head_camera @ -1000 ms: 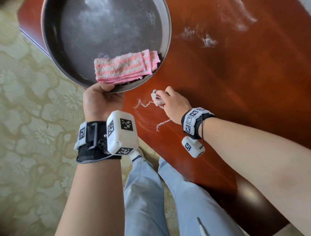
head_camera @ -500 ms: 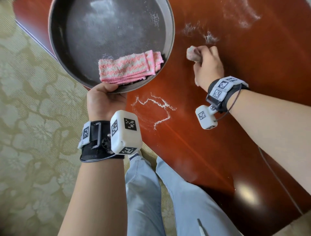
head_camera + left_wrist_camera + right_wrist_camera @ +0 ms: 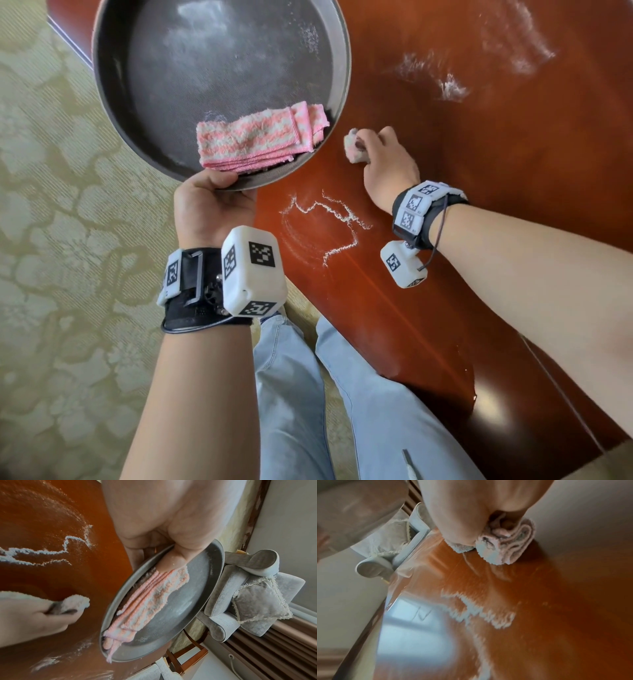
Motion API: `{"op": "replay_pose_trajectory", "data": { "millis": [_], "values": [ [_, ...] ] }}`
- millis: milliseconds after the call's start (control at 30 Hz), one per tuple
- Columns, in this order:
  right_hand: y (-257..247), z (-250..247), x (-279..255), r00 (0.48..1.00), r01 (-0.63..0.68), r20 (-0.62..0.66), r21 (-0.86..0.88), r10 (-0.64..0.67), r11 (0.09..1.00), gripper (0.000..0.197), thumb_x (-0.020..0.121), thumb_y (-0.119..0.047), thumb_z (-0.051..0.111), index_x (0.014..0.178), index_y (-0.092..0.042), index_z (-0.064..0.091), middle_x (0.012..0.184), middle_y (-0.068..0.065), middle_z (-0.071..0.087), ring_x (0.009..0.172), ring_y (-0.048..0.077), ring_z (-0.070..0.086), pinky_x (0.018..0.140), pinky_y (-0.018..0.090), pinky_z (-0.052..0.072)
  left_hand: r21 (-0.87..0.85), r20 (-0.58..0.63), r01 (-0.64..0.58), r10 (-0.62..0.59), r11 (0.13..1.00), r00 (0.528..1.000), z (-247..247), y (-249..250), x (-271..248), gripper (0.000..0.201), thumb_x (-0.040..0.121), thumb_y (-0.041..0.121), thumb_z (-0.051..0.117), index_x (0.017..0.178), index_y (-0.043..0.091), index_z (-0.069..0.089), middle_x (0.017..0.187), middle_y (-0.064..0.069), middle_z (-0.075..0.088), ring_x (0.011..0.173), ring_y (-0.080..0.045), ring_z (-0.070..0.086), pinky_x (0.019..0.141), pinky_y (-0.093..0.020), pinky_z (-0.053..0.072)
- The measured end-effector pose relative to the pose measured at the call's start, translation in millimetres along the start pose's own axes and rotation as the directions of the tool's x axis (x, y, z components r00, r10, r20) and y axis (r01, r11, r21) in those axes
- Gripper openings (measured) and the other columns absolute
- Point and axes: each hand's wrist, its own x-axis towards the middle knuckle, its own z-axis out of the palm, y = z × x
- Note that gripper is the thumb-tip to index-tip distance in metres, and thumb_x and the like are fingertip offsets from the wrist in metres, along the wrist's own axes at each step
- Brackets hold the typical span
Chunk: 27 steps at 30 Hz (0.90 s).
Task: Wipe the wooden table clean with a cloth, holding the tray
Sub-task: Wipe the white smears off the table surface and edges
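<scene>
The right hand (image 3: 387, 168) is closed round a bunched cloth (image 3: 354, 149), pressing it to the wooden table (image 3: 513, 212) just beside the tray's rim. The left hand (image 3: 210, 205) grips the near rim of the round dark tray (image 3: 219, 65), thumb over the edge and resting on a folded pink-and-white towel (image 3: 255, 142) lying inside; the tray juts out past the table's edge, over patterned flooring (image 3: 61, 205).

White powder (image 3: 329, 219) lies in a thin wavy line on the table between the two hands, with fainter smears farther off at upper right (image 3: 452, 87). Wiping is judged unfinished.

Risks, as judged:
- The tray appears tilted — a further dip could slide the towel and collected dust out onto the floor.
- A sweep toward the table edge that misses the tray's lip would drop powder onto the flooring or the jeans (image 3: 342, 394).
- A bunched cloth offers little contact and may only smear the residue.

Markings: no brand or legible writing — only black-and-white square codes on the wrist units (image 3: 253, 270).
</scene>
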Motion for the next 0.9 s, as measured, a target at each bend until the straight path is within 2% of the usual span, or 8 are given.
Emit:
{"op": "replay_pose_trajectory", "data": {
  "millis": [200,367,467,533,600,667,767,900],
  "values": [
    [-19.3,23.2,-28.3,0.943,0.288,0.18,-0.018,-0.28,0.958,0.049,0.084,0.004,0.041,0.123,-0.025,0.045,0.103,0.0,0.04,0.077,0.019,0.045,0.058,0.037,0.048,-0.001,0.003,-0.013,0.013,1.0,1.0,1.4,7.5,-2.1,0.039,0.058,-0.013,0.036,0.087,-0.001,0.06,0.099,-0.016,0.064,0.105,-0.033,0.061,0.109,-0.039,0.044],
    [-24.5,23.2,-39.3,0.936,0.265,0.229,0.037,-0.266,0.964,0.044,0.086,0.001,0.037,0.118,-0.026,0.048,0.103,0.002,0.04,0.08,0.025,0.048,0.063,0.038,0.047,0.019,0.058,-0.014,0.013,1.0,0.998,-1.0,15.7,-5.0,0.04,0.059,-0.012,0.036,0.09,-0.002,0.059,0.101,-0.016,0.066,0.104,-0.034,0.064,0.098,-0.037,0.053],
    [-21.0,13.2,-33.6,0.973,0.216,0.047,0.18,-0.228,0.96,0.036,0.085,0.0,0.043,0.11,-0.025,0.053,0.103,0.004,0.045,0.079,0.028,0.057,0.069,0.04,0.052,0.0,0.057,-0.022,0.022,1.0,0.998,-5.1,23.0,-7.0,0.041,0.059,-0.012,0.036,0.091,-0.003,0.059,0.1,-0.016,0.067,0.103,-0.034,0.065,0.094,-0.036,0.055],
    [-15.8,3.2,-20.0,0.97,0.217,-0.153,0.181,-0.191,0.959,0.035,0.082,-0.001,0.05,0.11,-0.022,0.056,0.106,0.008,0.049,0.085,0.03,0.061,0.075,0.041,0.053,-0.005,0.054,-0.03,0.031,1.0,0.998,-9.6,28.5,-9.1,0.04,0.06,-0.012,0.036,0.09,-0.002,0.059,0.097,-0.016,0.068,0.1,-0.033,0.066,0.094,-0.036,0.056],
    [-10.2,-8.5,-1.6,0.96,0.158,-0.258,0.18,-0.109,0.971,0.036,0.084,-0.004,0.052,0.115,-0.019,0.057,0.112,0.011,0.05,0.091,0.033,0.061,0.076,0.039,0.053,-0.023,0.067,-0.03,0.031,0.999,0.997,-16.3,32.8,-10.3,0.04,0.06,-0.012,0.036,0.092,-0.001,0.058,0.1,-0.015,0.066,0.103,-0.033,0.064,0.1,-0.036,0.052],
    [-8.7,-17.0,15.5,0.95,0.097,-0.307,0.151,-0.046,0.984,0.037,0.085,-0.005,0.052,0.119,-0.02,0.056,0.115,0.009,0.05,0.094,0.033,0.06,0.072,0.038,0.052,-0.044,0.076,-0.029,0.032,0.999,0.997,-23.0,37.9,-9.8,0.042,0.06,-0.012,0.036,0.094,-0.001,0.059,0.103,-0.016,0.065,0.106,-0.034,0.062,0.104,-0.037,0.049],
    [-10.5,-18.6,32.5,0.936,0.066,-0.35,0.08,-0.034,0.995,0.037,0.086,-0.004,0.049,0.12,-0.02,0.055,0.116,0.01,0.049,0.097,0.033,0.058,0.067,0.035,0.046,-0.052,0.08,-0.032,0.036,0.998,0.996,-34.6,45.3,-8.5,0.039,0.061,-0.013,0.036,0.084,-0.005,0.067,0.1,-0.018,0.067,0.102,-0.034,0.064,0.097,-0.039,0.054],
    [-24.9,-8.6,42.7,0.969,-0.013,-0.244,0.025,0.019,1.0,0.043,0.086,0.002,0.042,0.122,-0.018,0.053,0.116,0.014,0.046,0.092,0.035,0.055,0.072,0.039,0.044,-0.085,0.081,-0.038,0.045,0.996,0.996,-48.5,56.6,-7.3,0.041,0.061,-0.012,0.036,0.091,-0.004,0.064,0.101,-0.018,0.068,0.1,-0.034,0.067,0.094,-0.039,0.056]
  ]
}}
